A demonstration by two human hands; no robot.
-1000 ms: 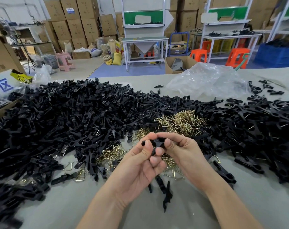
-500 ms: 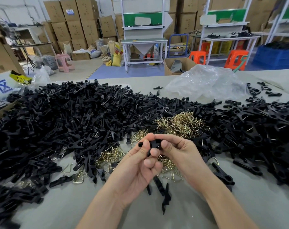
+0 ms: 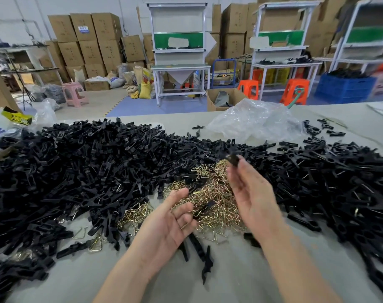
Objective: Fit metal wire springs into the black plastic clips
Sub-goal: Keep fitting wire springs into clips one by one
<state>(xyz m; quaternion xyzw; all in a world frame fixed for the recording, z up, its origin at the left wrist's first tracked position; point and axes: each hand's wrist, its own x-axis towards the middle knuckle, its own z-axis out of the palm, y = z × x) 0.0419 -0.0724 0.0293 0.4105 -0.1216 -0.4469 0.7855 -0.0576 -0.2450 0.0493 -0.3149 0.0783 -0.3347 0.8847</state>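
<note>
Clip [image 3: 233,159] is pinched between thumb and fingertips of the right hand [image 3: 251,193], raised over the far side of the springs [image 3: 210,193]. It's blurred there, so can't tell whether a spring is seated in it.

Left hand [image 3: 170,219] is slack: palm up, fingers relaxed, gripping nothing that can be made out. It hovers over the near side of the springs. One black part [image 3: 204,207] sits just beside its fingertips; can't tell if they touch.

Judgement: the step is end-of-cycle, with one clip done or being checked. Next move likely calls for dropping it on the right heap [image 3: 339,182], which looks like the assembled lot. After that, a fresh spring and loose parts from the left heap [image 3: 76,171]. The springs are tangled, so lifting out a single one needs a fingertip pick.

Layout: the springs lie mid-table, wedged between the two black heaps. The left heap runs to the table's left edge and the right heap to its right edge. Open room on the table [image 3: 240,281] is the strip along the near edge, around the forearms, with a few loose black pieces [image 3: 205,263] on it. A crumpled plastic bag [image 3: 251,123] sits toward the far edge behind the springs. There's more bare surface at the far right corner.
</note>
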